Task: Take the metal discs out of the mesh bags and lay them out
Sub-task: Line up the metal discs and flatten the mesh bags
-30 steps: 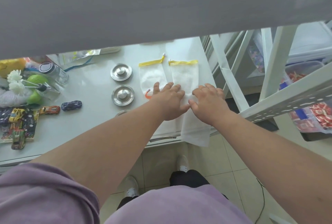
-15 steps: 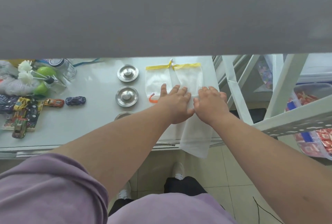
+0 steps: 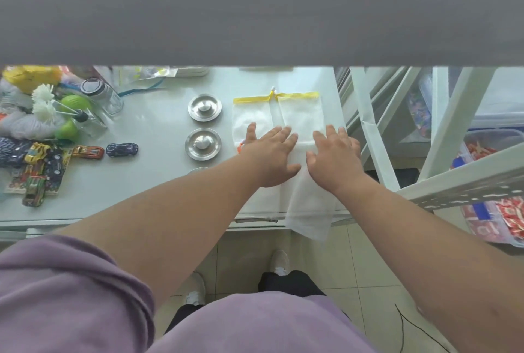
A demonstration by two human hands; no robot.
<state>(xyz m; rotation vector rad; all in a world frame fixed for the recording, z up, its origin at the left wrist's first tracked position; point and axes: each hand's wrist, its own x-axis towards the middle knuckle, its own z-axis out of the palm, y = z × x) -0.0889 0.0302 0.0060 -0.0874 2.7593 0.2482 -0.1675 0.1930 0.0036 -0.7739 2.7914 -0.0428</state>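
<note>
Two flat white mesh bags with yellow top bands lie side by side on the pale table (image 3: 147, 182), the left bag (image 3: 251, 114) and the right bag (image 3: 302, 113). My left hand (image 3: 270, 155) rests palm down, fingers spread, on the near part of the left bag. My right hand (image 3: 334, 158) lies flat on another white mesh bag (image 3: 310, 211) that hangs over the table's front edge. Two round metal discs with centre knobs sit left of the bags, a far disc (image 3: 204, 107) and a near disc (image 3: 203, 144). The rim of a third disc (image 3: 198, 169) peeks out beside my left forearm.
Toy cars (image 3: 122, 149) and a card of more cars (image 3: 34, 174) lie at the left, with a glass jar (image 3: 102, 96), green balls and white flowers behind them. A white metal rack (image 3: 453, 182) with plastic bins stands right of the table. A grey band hides the top of the view.
Both hands have spread their fingers wider and slid slightly apart on the bags. The camera has tilted, so the table sits a little lower in view than half a second ago.
</note>
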